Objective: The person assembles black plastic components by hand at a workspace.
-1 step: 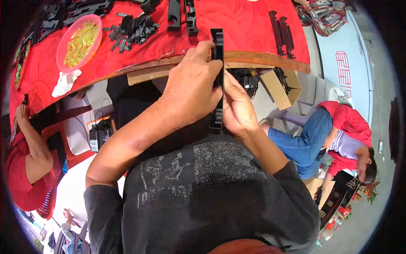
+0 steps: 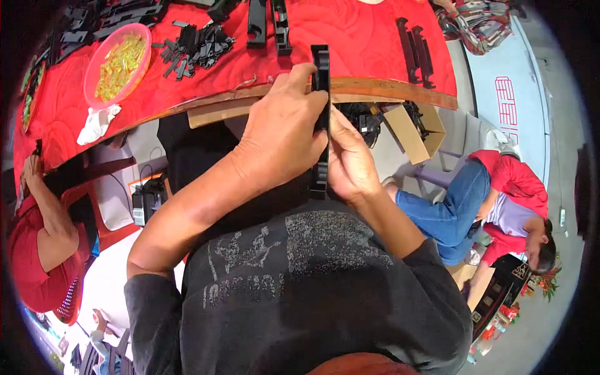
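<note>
Between my hands stands a long black plastic housing (image 2: 320, 57) with moulded recesses, its length running away from my chest across the table's front edge. My left hand (image 2: 281, 125) is closed on its left side, with index finger and thumb pressed against it. On the other side my right hand (image 2: 351, 156) grips the lower half, its fingers partly hidden behind the part. Beyond lie two similar black housings, a solid-looking one (image 2: 257, 25) and one with openings (image 2: 280, 28). To their left is a pile of small black plastic pieces (image 2: 203, 47).
A pink bowl (image 2: 91, 78) of yellow translucent pieces rests on the red tablecloth (image 2: 369, 37), beside a white tissue (image 2: 98, 124). Black strips (image 2: 415, 53) lie at right. Below stands an open cardboard box (image 2: 406, 134). Co-workers sit left (image 2: 47, 250) and right (image 2: 462, 200).
My hands and the black housing stay almost in place. At the right, the seated person's hand has shifted slightly near the box, and the dark object by it no longer shows.
</note>
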`<state>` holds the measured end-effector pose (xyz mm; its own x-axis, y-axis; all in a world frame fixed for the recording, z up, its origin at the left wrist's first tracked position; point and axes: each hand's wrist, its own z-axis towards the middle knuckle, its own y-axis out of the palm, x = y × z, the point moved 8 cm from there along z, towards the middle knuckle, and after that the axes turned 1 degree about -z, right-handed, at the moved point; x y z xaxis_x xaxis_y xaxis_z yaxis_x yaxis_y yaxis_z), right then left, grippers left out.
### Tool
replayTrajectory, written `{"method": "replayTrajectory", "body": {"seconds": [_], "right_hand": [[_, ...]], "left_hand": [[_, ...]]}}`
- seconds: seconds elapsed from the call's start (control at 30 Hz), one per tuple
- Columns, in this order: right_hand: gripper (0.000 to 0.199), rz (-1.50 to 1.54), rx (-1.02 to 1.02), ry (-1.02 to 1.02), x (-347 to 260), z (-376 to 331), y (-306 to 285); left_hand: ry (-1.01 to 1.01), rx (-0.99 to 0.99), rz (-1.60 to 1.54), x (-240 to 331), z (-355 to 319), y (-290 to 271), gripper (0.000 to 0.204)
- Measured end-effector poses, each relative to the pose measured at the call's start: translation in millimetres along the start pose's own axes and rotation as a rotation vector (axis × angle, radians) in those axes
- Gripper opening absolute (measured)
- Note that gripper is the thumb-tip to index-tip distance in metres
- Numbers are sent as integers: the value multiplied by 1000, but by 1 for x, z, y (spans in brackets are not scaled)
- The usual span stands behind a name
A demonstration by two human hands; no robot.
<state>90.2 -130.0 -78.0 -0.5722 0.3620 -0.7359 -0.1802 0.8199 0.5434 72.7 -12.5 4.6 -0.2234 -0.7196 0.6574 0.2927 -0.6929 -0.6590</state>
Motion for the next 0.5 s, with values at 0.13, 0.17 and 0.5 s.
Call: {"method": "replayTrajectory", "body": {"seconds": [0.13, 0.17, 0.5], "right_hand": [[42, 34, 25, 5, 1, 0, -2], [43, 32, 26, 9, 2, 2, -4], [40, 2, 35, -31, -3, -2, -5]], "left_hand": [[2, -20, 1, 0, 0, 1, 26], [6, -12, 4, 0, 0, 1, 26], [5, 8, -31, 6, 0, -2, 28]]}}
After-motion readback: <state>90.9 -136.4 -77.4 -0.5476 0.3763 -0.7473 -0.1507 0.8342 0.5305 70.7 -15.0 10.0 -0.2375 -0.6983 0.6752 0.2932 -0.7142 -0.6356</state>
